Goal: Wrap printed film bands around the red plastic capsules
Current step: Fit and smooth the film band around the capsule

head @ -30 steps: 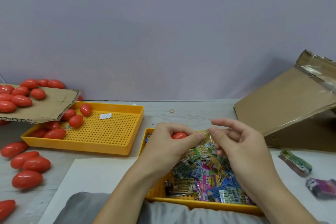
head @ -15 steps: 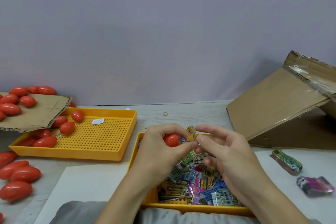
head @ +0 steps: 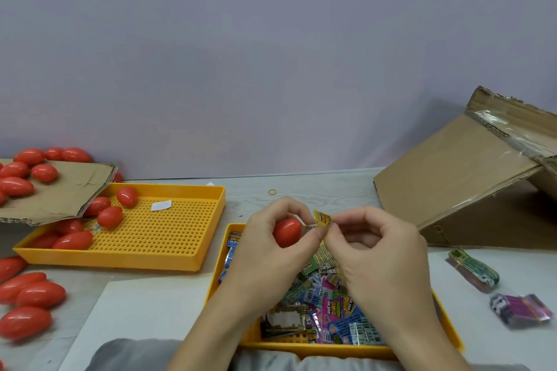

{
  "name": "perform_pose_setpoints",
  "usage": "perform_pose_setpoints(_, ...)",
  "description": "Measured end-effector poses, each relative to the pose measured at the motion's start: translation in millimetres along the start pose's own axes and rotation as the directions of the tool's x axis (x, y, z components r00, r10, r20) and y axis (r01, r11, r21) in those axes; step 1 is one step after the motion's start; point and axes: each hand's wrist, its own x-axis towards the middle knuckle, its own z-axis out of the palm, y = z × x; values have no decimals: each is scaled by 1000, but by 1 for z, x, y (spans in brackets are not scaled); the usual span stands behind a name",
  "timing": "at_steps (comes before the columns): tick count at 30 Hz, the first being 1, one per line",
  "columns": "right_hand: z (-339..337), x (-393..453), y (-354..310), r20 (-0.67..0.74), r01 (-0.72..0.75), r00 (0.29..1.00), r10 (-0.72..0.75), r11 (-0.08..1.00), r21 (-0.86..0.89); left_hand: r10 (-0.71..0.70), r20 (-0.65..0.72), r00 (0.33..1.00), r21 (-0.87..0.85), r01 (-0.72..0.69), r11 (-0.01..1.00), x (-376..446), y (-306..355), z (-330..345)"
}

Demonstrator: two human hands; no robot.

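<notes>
- Two hands meet above the far edge of the near yellow tray (head: 446,331); my left hand (head: 268,253) grips one red capsule (head: 287,232), fingers curled round it.
- My right hand (head: 373,250) pinches a yellow film band (head: 322,219) just right of the capsule.
- Its long axis seems to point right, toward the band, so I judge the band should slide leftward over its tip.
</notes>
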Motion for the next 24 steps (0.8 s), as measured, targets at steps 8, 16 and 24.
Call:
perform_pose_setpoints(8, 0, 0, 1, 0, 11, 1000, -11, 999, 38, -60, -7, 998, -30, 59, 998, -1, -1, 4)
perform_pose_setpoints(16, 0, 1, 2, 21, -42, 999, 39, 993, 113, 13, 21, 1000, -12, -12, 1000, 0, -4, 3)
perform_pose_setpoints(24, -1, 2, 4, 118, -131, 986, 118, 985, 114, 52, -96, 994, 52, -47, 998, 0, -3, 4)
